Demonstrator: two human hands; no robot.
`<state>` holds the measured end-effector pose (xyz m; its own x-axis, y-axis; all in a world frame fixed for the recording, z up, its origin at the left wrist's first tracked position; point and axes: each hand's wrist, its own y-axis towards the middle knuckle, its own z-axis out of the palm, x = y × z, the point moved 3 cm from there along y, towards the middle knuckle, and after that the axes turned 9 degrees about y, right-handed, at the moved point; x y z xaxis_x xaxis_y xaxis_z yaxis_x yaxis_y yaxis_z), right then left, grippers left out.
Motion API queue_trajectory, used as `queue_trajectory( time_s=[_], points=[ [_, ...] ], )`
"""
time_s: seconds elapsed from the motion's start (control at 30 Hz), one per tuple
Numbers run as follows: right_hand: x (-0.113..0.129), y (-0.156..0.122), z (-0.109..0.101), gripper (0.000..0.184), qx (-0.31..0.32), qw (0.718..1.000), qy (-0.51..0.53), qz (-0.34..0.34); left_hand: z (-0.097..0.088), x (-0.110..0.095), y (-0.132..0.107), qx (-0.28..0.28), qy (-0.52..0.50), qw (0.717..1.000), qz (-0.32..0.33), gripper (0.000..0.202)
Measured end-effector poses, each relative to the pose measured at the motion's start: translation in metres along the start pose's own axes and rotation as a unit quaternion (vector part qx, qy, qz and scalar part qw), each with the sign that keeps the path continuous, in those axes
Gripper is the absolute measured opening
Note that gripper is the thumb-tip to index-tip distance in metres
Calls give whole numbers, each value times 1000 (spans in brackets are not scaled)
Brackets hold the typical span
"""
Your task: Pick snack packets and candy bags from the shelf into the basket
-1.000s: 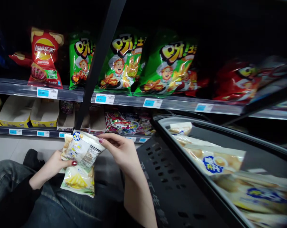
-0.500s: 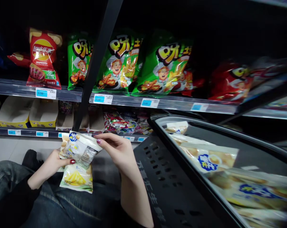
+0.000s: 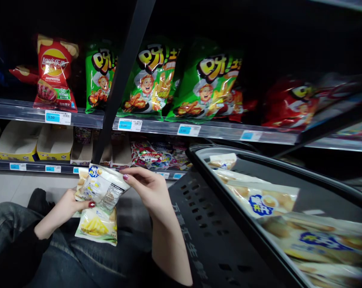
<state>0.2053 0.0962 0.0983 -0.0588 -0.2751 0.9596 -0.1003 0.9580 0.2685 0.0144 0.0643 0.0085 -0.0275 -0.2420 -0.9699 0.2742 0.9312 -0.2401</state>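
Note:
Above my lap, my left hand (image 3: 68, 210) is closed around small snack bags, its thumb pressed on their front. The upper snack bag (image 3: 107, 190) is white with a blue logo and a printed label. Below it shows a second snack bag (image 3: 98, 226), pale yellow with a picture of yellow slices. A bit of another bag edge peeks out behind on the left. My right hand (image 3: 149, 186) pinches the upper bag's top right corner between thumb and fingers. Beside my right forearm stands a dark shopping basket (image 3: 199, 232) with several similar bags (image 3: 259, 198) in it.
Ahead, a shelf (image 3: 157, 125) carries a red chip bag (image 3: 55, 74) and several green snack bags (image 3: 153, 80). Lower down are open cardboard boxes (image 3: 55, 146) and colourful candy packs (image 3: 151, 154). A dark upright post (image 3: 121, 72) crosses in front of the shelves.
Hardly anything differs. Both hands keep their hold, and the upper bag has shifted very slightly to the right.

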Motion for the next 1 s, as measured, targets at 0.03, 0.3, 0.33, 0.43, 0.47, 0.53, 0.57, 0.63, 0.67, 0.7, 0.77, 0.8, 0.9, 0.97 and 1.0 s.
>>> queue_trajectory(
  time_s=[0.03,0.3,0.33,0.43,0.47,0.53,0.57,0.63,0.67,0.7,0.77,0.8,0.9,0.97,1.0],
  points=[
    [-1,1,0,11,-3,1000,2,1,0,-1,-1,1,-1,1000,0,36],
    [-14,7,-4,12,-35,999,32,17,5,-3,-5,16,-17,1000,-5,35],
    [-15,7,-4,13,-35,999,34,18,5,-3,-5,18,-20,1000,-2,35],
    [-17,8,-5,14,-35,999,33,19,5,-2,-6,23,-20,1000,-3,35],
    [-17,8,-5,14,-34,999,33,19,5,-1,-6,25,-17,1000,-5,35],
    [-17,8,-4,14,-35,999,32,17,5,-1,-6,25,-11,1000,-5,36],
    [-17,8,-4,14,-35,999,32,17,6,-1,-5,25,-9,1000,-5,36],
    [-17,8,-4,14,-35,999,31,16,6,-1,-5,26,-6,1000,-1,37],
    [-17,8,-4,14,-34,999,30,15,6,-1,-4,26,-4,1000,1,37],
    [-17,8,-4,14,-34,999,30,14,6,-1,-4,27,-3,1000,2,37],
    [-17,8,-4,13,-34,999,32,13,6,-1,-4,25,-1,1000,2,37],
    [-17,8,-4,13,-35,999,34,14,6,-1,-4,25,-2,1000,3,36],
    [-18,8,-4,12,-36,998,43,15,5,-1,-4,25,-7,1000,6,36],
    [-18,8,-4,11,-38,998,48,18,5,-2,-4,24,-10,1000,6,36],
    [-18,7,-4,10,-39,998,50,19,5,-2,-4,23,-10,1000,6,36]
  ],
)
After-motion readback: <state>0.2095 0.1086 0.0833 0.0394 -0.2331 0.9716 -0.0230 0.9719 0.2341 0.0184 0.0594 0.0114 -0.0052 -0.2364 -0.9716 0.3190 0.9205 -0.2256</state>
